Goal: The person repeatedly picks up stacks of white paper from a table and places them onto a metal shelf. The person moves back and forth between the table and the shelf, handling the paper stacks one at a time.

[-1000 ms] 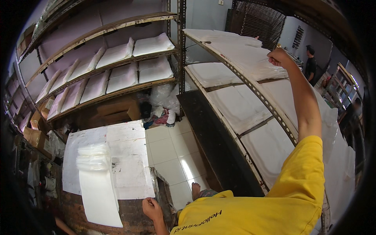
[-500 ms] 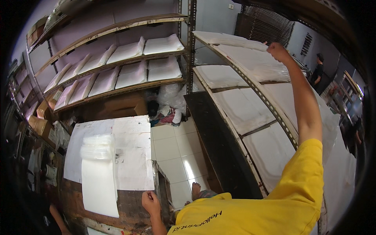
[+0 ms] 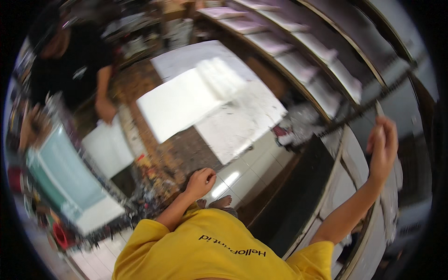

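**Between surface and rack: one hand on each edge**

At the near corner of the paint-spattered surface [image 3: 186, 154], the left hand [image 3: 200, 182] rests with fingers curled under, gripping nothing I can make out. Across the open strip of glossy floor tiles [image 3: 242, 163], the right hand [image 3: 383, 147] is raised, fingers closed round the thin edge of a pale board [image 3: 389, 196] at the outer rim of the rack [image 3: 347, 168]. A smooth white sheet [image 3: 179, 107] lies flat toward the surface's far edge, one corner overhanging. More pale boards sit on the long shelves [image 3: 303, 51] beyond. Another person's hand [image 3: 106, 109] touches a second white sheet [image 3: 108, 147] at the surface's left end. Motion blur softens everything.
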Demonstrator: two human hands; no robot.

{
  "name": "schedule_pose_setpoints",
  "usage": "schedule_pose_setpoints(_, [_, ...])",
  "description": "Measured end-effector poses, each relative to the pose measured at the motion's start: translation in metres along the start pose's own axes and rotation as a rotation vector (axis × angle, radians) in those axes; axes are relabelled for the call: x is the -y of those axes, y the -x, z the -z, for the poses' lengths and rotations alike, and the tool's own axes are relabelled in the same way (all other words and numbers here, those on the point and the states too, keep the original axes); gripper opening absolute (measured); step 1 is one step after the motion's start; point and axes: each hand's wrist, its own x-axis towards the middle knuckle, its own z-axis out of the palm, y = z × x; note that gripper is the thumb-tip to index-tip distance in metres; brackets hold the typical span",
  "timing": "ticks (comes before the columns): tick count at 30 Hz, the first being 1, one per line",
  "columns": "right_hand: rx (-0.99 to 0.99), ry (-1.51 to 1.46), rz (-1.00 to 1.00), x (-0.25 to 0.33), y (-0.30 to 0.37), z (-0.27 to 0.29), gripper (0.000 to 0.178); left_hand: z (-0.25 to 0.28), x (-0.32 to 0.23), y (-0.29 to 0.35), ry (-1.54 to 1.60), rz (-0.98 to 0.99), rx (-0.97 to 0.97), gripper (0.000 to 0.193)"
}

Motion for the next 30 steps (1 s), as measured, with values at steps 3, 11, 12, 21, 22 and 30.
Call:
schedule_pose_setpoints(3, [-0.024,-0.502,-0.268,-0.078,0.048,-0.067,0.023,0.016,0.008,0.032,-0.078,0.062,-0.103,0.009])
schedule_pose_setpoints(11, [-0.36,-0.862,-1.606,-0.261,0.328,-0.252,0.024,0.035,0.01,0.053,-0.113,0.048,-0.211,0.008])
schedule_pose_setpoints(12, [-0.334,-0.805,-1.704,-0.251,0.359,-0.264,0.024,0.035,0.009,0.051,-0.116,0.05,-0.208,0.008])
schedule_pose_setpoints(21, [-0.243,-0.721,-1.839,-0.208,0.401,-0.238,0.009,0.077,-0.073,0.002,-0.392,-0.057,-0.456,0.014])
schedule_pose_setpoints(22, [-0.273,-0.735,-1.798,-0.218,0.4,-0.234,0.007,0.081,-0.071,-0.009,-0.447,-0.049,-0.456,0.015])
schedule_pose_setpoints(30, [-0.132,-0.872,-1.587,-0.187,0.354,-0.248,0.012,0.058,0.004,-0.073,-0.721,0.245,-0.162,0.044])
